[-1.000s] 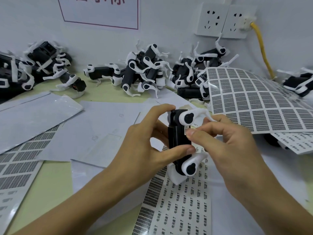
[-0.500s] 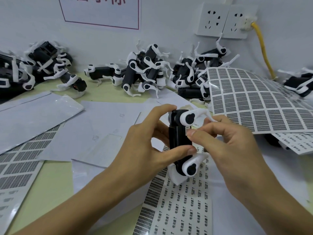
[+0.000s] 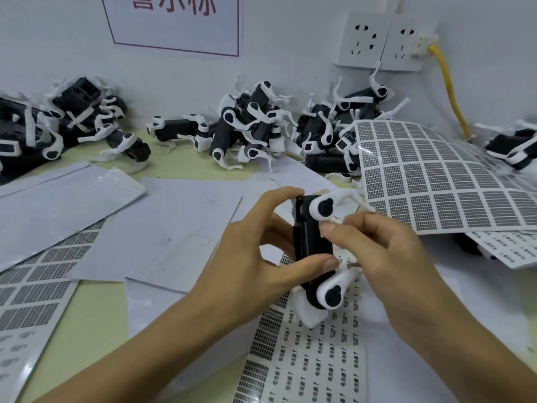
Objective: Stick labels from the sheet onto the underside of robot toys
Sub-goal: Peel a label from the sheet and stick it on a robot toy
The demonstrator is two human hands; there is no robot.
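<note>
Left hand (image 3: 255,263) has the black-and-white robot toy (image 3: 315,251) pinched between thumb and fingers, held upright over the label sheet (image 3: 308,365) at the table's near edge. Right hand (image 3: 386,257) is curled against the toy's underside, fingertips (image 3: 328,228) pressing there; can't tell whether a label is under them. The sheet's print is too small to read. The wall sign (image 3: 174,21) shows red Chinese characters, cropped. Toy piles (image 3: 250,132) crowd the back, and a bigger curled sheet (image 3: 436,175) hems in the right.
</note>
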